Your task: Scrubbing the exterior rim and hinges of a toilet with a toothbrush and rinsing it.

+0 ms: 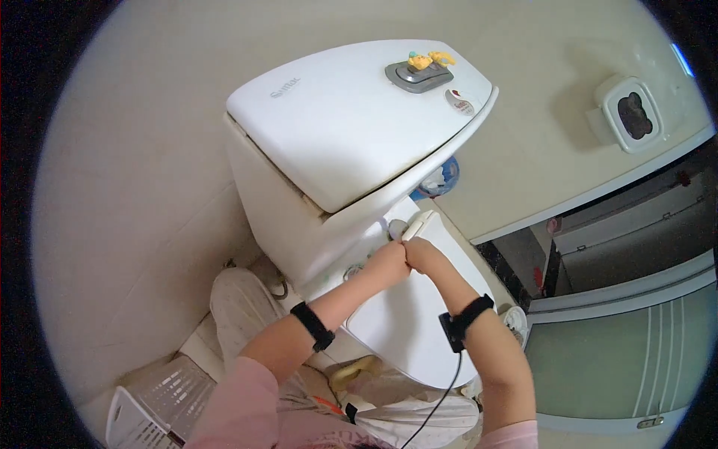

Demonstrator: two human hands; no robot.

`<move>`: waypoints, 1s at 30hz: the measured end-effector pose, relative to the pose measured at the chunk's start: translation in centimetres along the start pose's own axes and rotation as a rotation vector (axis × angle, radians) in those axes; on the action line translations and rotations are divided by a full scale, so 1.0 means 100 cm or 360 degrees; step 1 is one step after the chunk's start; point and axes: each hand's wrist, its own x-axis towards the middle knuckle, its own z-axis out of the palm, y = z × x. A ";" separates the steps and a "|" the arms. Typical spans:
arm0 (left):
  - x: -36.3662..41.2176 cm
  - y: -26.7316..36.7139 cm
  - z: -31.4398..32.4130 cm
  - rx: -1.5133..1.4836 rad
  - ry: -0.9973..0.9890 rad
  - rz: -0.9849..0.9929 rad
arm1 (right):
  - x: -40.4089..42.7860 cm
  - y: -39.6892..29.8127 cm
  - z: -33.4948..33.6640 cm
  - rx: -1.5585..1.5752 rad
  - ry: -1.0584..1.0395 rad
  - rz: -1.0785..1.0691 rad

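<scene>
My left hand (391, 262) and my right hand (422, 256) meet over the closed white toilet lid (426, 325), near its hinge end. Both look curled, with fingers pressed together. A pale, flat, elongated piece (420, 225) shows just beyond them; whether they hold it or anything else cannot be told. The white toilet tank (348, 123) rises behind the lid. On its top sits a grey flush button plate (418, 77) with small yellow figures (431, 60). A round grey-white part (397, 229) lies at the lid's hinge.
A blue bin (450, 175) with a bag stands behind the toilet. A white plastic basket (140, 418) is at the lower left. A white tissue holder (634, 115) hangs on the right wall. A glass door (606, 353) stands at the right, near a white shoe (514, 321). A cable hangs from my right wrist strap.
</scene>
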 end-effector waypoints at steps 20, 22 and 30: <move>-0.031 0.026 0.022 -0.0713 0.0351 -0.0213 | 0.018 0.016 0.016 0.0563 0.0075 0.0004; -0.036 0.023 0.017 -0.1144 0.0301 -0.0455 | 0.004 0.014 0.023 0.0465 0.0073 -0.0197; -0.042 0.016 0.057 -0.1138 0.0709 -0.0237 | -0.001 0.009 0.047 0.0122 0.0606 -0.0589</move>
